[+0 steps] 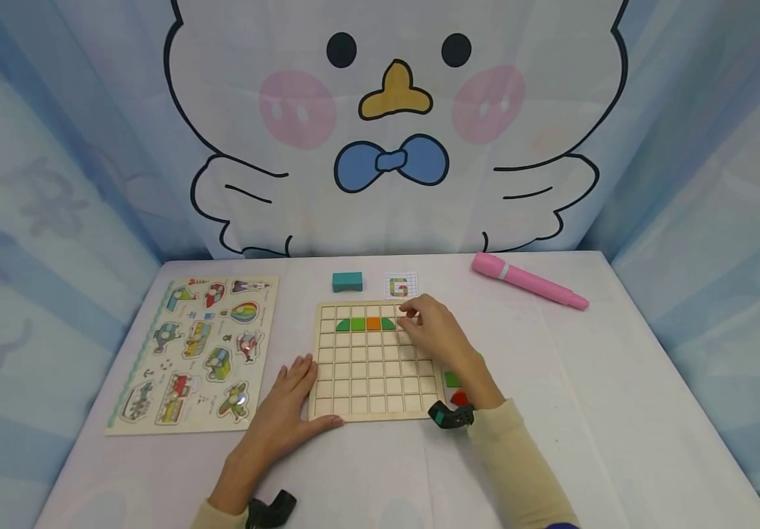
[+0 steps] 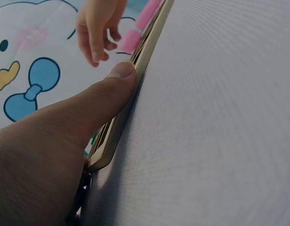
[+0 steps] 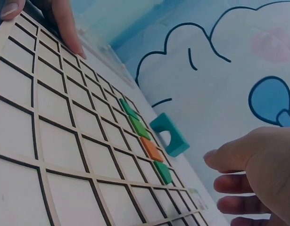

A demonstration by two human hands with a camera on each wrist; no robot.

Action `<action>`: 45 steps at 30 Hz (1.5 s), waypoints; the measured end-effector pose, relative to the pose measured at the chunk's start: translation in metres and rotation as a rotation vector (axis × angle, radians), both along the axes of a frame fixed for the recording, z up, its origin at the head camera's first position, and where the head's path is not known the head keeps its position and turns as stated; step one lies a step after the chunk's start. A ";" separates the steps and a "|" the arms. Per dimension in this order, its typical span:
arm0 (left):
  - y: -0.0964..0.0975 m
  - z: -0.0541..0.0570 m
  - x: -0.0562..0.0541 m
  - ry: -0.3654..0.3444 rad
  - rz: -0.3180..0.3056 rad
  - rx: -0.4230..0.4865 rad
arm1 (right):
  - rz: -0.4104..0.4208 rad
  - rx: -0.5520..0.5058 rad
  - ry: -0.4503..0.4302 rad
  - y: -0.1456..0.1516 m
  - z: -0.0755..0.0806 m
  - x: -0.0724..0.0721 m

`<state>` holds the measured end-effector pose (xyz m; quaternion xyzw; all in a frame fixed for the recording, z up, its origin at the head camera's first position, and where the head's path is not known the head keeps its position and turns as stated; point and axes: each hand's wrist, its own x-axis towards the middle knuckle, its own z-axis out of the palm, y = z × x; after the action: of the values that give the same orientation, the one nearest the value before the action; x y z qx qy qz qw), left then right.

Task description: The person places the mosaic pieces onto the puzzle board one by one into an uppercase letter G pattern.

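A wooden grid board point(image 1: 360, 367) lies in front of me. In one of its upper rows sit a green rounded piece point(image 1: 343, 325), a light green square point(image 1: 357, 325), an orange square point(image 1: 373, 324) and another green rounded piece point(image 1: 388, 324). My left hand point(image 1: 285, 406) rests at the board's left edge, its thumb point(image 2: 111, 89) against the near corner. Over the upper right cells hovers my right hand point(image 1: 438, 332), thumb and fingers apart with nothing between them in the right wrist view. Past the row stands a teal block point(image 3: 169, 134) with an arched cutout.
A small card point(image 1: 401, 285) with a coloured pattern lies behind the board. On the left is a picture puzzle board point(image 1: 155, 353); a pink pen point(image 1: 530, 281) lies back right. Loose green point(image 1: 452, 379) and red point(image 1: 460, 397) pieces lie beside the grid, partly hidden by my right arm.
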<state>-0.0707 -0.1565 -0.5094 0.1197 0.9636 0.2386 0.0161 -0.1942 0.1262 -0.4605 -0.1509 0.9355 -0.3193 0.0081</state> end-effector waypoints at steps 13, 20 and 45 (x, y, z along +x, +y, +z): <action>0.000 0.001 0.000 -0.024 0.004 0.012 | 0.038 0.017 -0.018 0.037 0.011 0.008; 0.000 0.001 0.000 -0.023 0.001 0.008 | 0.023 0.067 -0.091 0.060 0.008 0.012; -0.002 0.001 0.001 -0.006 0.001 0.000 | 0.057 0.126 -0.242 0.124 -0.008 0.023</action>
<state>-0.0701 -0.1581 -0.5088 0.1186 0.9636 0.2389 0.0191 -0.1708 0.2500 -0.4687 -0.1371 0.9412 -0.2754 0.1397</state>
